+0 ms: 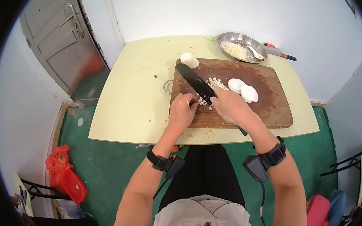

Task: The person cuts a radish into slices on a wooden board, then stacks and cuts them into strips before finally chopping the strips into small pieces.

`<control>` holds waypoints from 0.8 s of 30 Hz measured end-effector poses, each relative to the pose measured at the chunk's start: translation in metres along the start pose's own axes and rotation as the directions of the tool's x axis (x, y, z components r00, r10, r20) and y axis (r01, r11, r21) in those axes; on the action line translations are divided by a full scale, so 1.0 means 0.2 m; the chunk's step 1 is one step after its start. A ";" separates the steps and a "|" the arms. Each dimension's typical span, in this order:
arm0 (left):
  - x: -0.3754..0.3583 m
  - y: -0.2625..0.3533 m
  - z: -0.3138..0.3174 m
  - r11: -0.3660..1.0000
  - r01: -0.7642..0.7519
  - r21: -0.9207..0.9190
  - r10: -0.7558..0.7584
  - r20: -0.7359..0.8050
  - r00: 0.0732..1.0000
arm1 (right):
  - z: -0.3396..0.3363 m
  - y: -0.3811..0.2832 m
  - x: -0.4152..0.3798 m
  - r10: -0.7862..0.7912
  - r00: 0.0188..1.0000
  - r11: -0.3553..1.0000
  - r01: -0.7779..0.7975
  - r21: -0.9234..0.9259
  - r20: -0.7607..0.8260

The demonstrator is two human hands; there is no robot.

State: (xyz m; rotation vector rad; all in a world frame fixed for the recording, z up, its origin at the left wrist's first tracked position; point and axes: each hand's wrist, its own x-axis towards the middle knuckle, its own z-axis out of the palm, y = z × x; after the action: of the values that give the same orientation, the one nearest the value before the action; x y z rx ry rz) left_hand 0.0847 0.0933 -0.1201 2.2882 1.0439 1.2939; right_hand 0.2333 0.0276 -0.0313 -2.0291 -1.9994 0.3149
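My right hand (232,106) is closed around the handle of a kitchen knife with a broad dark blade (195,81). The blade slants over the left part of a wooden cutting board (269,115), its tip toward the far left corner. Close beside the blade, my left hand (183,110) is closed with curled fingertips at the board; whatever they pinch is hidden. Small diced white pieces (214,82) lie on both sides of the blade. Two thick white slices (249,93) rest to the right, and a peeled white root vegetable chunk (189,60) sits at the far left corner.
At the back of the pale yellow table (127,101) stands a steel bowl (232,36) with white bits and a spoon. A second knife (283,54) lies beside it. Orange scraps (190,136) dot the near edge. A red plastic bag (60,163) is on the floor left.
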 end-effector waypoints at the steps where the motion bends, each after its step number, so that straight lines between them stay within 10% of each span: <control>1: 0.00 0.00 0.00 1.000 -0.024 0.009 0.024 0.003 1.000 | -0.01 -0.01 -0.02 -0.001 1.000 1.000 0.001 -0.014 0.000; 14: 0.00 0.00 0.00 0.990 -0.139 0.037 0.137 0.041 0.990 | 0.12 -0.03 0.03 -0.039 0.999 0.999 0.039 -0.025 -0.017; 24: -0.01 -0.10 0.01 0.858 0.178 -0.483 -0.307 -0.203 0.930 | 0.01 0.02 -0.01 0.009 0.999 0.994 -0.003 0.110 -0.052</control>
State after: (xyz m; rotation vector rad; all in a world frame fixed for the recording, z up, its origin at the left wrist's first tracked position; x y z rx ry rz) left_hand 0.0781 0.1053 -0.1338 1.6039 0.9469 1.5762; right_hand 0.2361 0.0259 -0.0348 -1.9560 -1.9022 0.3617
